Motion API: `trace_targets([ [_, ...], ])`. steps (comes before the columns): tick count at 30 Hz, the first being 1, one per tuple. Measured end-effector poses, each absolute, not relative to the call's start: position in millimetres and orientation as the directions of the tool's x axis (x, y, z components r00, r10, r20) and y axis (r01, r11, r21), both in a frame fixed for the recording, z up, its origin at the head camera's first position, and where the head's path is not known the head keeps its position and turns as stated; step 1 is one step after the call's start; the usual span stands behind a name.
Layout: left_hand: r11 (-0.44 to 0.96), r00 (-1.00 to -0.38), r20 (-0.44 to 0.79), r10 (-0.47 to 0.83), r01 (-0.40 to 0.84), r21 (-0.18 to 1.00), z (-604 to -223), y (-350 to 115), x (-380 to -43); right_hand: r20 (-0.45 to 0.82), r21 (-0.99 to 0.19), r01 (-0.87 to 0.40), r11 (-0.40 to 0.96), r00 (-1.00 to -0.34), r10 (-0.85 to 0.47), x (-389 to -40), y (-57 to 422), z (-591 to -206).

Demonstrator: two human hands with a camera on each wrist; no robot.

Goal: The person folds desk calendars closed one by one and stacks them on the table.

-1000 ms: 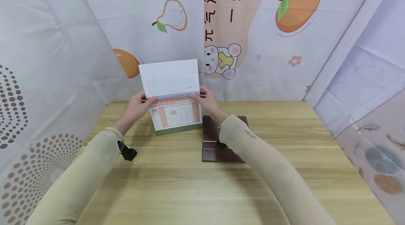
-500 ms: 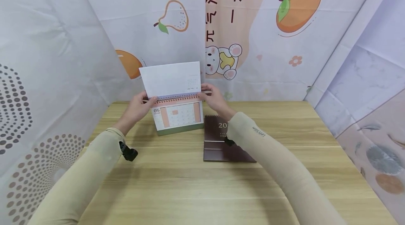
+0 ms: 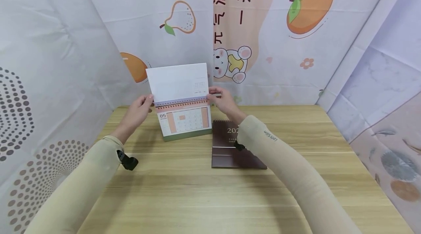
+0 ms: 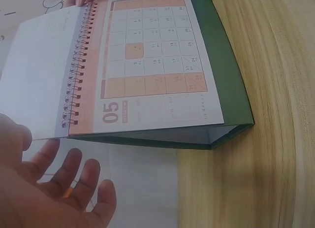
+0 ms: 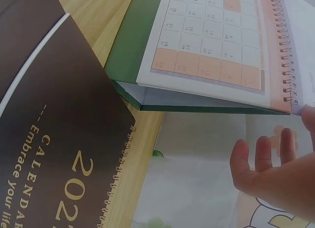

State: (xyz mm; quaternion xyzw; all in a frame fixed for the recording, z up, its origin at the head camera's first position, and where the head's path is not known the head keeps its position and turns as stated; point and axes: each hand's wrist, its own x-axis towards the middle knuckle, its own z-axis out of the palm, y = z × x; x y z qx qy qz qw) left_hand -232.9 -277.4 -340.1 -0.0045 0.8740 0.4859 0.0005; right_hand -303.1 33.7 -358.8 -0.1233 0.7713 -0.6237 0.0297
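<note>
A green-based desk calendar [image 3: 184,120] stands upright, showing month 05 in orange and white. Above its ring binding [image 4: 78,65] a white page [image 3: 179,82] is raised. My left hand [image 3: 136,111] is at the page's left edge, near the rings; the left wrist view shows its thumb at the page edge and its other fingers [image 4: 74,174] spread loosely below. On the opposite side, my right hand [image 3: 227,104] has its thumb at the right edge by the rings. Its fingers [image 5: 263,154] extend behind the calendar, apart from one another.
A dark brown calendar [image 3: 222,155] with gold lettering stands on the wooden table [image 3: 197,197], just right of the green one and partly under my right forearm. Behind the table hangs a printed cloth [image 3: 263,62] with fruit drawings.
My left thumb has come off the front of the rings and back to the calendar's left edge. My right hand has slid right, off the rings. The brown calendar's cover shows more.
</note>
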Motion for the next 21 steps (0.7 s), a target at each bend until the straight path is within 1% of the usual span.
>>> trace_targets([
  [7,0.493,-0.996,-0.074,-0.041,-0.084,0.866,-336.3,-279.5,-227.5,0.136,-0.971,-0.177,0.163,-0.963,-0.233,-302.8,35.8,-362.4],
  [17,0.406,-0.988,-0.157,0.004,-0.142,0.903,-332.6,-279.8,-227.7,0.094,-0.977,-0.134,0.167,-0.97,-0.224,-300.9,36.2,-364.1],
  [21,0.397,-0.987,-0.157,0.025,-0.135,0.908,-332.0,-280.0,-227.1,0.095,-0.971,-0.143,0.193,-0.966,-0.239,-298.9,37.4,-363.5],
])
